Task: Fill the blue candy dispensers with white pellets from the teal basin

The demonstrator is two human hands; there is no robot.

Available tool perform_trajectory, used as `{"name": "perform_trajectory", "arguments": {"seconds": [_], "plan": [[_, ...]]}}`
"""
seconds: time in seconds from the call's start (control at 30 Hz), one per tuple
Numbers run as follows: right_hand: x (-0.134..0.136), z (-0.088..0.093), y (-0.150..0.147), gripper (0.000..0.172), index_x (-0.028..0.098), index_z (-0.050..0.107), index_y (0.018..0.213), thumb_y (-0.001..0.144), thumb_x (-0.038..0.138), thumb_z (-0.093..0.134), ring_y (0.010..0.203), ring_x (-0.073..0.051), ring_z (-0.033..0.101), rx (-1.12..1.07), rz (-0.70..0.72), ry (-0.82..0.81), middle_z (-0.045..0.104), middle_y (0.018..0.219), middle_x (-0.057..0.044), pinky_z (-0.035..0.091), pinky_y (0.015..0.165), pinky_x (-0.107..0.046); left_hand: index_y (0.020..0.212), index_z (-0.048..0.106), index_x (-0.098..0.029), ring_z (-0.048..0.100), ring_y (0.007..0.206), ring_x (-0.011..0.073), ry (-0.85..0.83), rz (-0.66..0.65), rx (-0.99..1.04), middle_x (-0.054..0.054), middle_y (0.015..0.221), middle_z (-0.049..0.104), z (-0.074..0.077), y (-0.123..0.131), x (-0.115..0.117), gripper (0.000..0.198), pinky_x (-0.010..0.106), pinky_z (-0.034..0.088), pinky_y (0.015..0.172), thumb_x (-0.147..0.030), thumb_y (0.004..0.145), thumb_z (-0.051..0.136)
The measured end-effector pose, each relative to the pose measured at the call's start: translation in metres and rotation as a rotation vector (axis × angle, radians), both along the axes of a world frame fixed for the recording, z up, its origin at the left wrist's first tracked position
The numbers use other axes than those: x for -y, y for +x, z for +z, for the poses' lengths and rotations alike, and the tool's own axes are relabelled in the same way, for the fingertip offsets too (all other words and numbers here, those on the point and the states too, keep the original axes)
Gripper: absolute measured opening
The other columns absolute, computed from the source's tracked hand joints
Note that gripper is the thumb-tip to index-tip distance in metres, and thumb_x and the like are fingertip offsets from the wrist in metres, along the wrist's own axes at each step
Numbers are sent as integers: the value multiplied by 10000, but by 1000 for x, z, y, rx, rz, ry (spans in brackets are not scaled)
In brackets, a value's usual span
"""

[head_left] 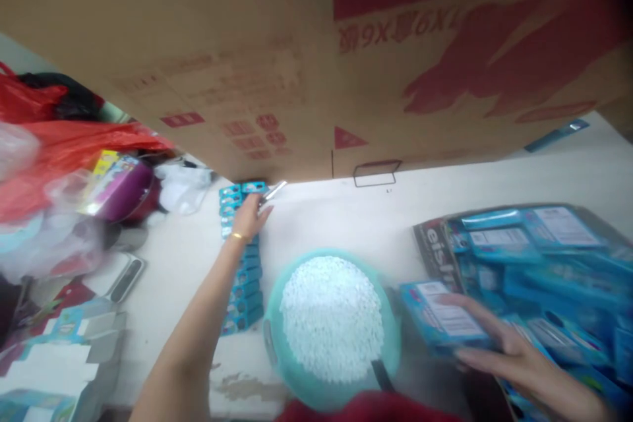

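Note:
My left hand (250, 216) is closed around a slim silver tool (273, 192); blur hides what kind it is. That hand is over rows of small blue boxes (241, 303) lined up on the white table. My right hand (514, 349) grips a blue box with a white label (442, 316), fingers on its top and near side. Between my arms is a turquoise basin (274, 343) filled with white pellets (331, 316). A dark handle (380, 374) sticks out at its near edge. Right of it, a carton (430, 247) holds many similar blue boxes (558, 277).
A large brown cardboard box (277, 26) stands across the back of the table. At left are red plastic bags (74, 138), a purple container (123, 188), a white device with a dark panel (126, 277) and opened blue-and-white packaging (54, 369).

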State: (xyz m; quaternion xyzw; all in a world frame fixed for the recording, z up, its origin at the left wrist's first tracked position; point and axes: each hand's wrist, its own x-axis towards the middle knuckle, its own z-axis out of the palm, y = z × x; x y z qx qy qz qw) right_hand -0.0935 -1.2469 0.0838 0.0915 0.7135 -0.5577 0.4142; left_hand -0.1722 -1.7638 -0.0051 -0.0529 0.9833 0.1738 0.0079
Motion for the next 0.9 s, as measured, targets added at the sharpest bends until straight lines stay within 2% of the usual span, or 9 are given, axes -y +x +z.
{"name": "perform_trajectory", "arguments": {"seconds": [0.07,0.17,0.3,0.4,0.5,0.63,0.7,0.77,0.9], "plan": [[17,3,19,665,375,506,1238,628,328,769,1077,-276,604,183,20,-83,558,1303,-63,516,893,-410,1098,540,-152,557,876,178,161,-132,108,75,970,574,9,53,-45,297,298,453,829,-351,930,400],[23,0,47,748,288,475,1238,563,281,796,947,-236,641,362,33,-188,644,1147,-50,529,832,-369,1092,573,-191,564,895,173,256,-301,329,61,959,594,17,136,-100,260,288,458,825,-290,934,393],[8,-16,76,697,255,521,1191,553,299,798,872,-204,645,446,81,-202,604,1211,-66,541,743,-329,1175,549,-194,541,935,203,-49,-120,356,81,968,569,3,201,-135,326,327,449,836,-169,920,348],[-5,-20,84,715,247,547,1200,537,287,815,967,-209,627,388,152,-212,516,1330,-83,522,830,-330,1158,558,-186,517,961,220,-146,-36,325,95,983,565,-22,202,-153,364,355,435,861,-101,899,316],[-11,-18,83,737,231,527,1241,562,276,810,1092,-218,579,309,295,-277,584,1231,-73,448,966,-340,1134,567,-166,500,1035,246,27,-68,336,124,1071,572,-49,187,-179,351,401,424,913,-93,889,325],[-7,-23,86,606,207,531,1225,681,377,735,1081,-234,585,124,511,-246,635,1121,-60,436,988,-396,1150,548,-162,493,1119,250,180,-97,330,132,1158,567,-72,178,-215,313,419,417,972,-133,885,385],[-4,-32,93,566,189,561,1192,700,420,717,1114,-264,569,-50,495,-182,616,1179,-97,431,997,-421,1165,535,-179,513,1111,232,242,-106,323,116,1180,568,-73,181,-224,322,404,427,976,-137,869,416],[-1,-40,101,540,188,558,1180,725,446,695,1121,-272,569,-213,342,-85,608,1199,-117,450,982,-415,1153,538,-190,554,1041,212,295,-115,319,96,1140,590,-68,187,-225,307,381,454,944,-165,862,442],[8,-42,100,423,217,514,1128,802,469,610,949,-229,639,-434,81,91,668,1017,-69,519,843,-356,1115,540,-163,579,892,192,427,-123,261,95,1038,605,-34,197,-213,271,351,486,844,-282,890,445]]}}
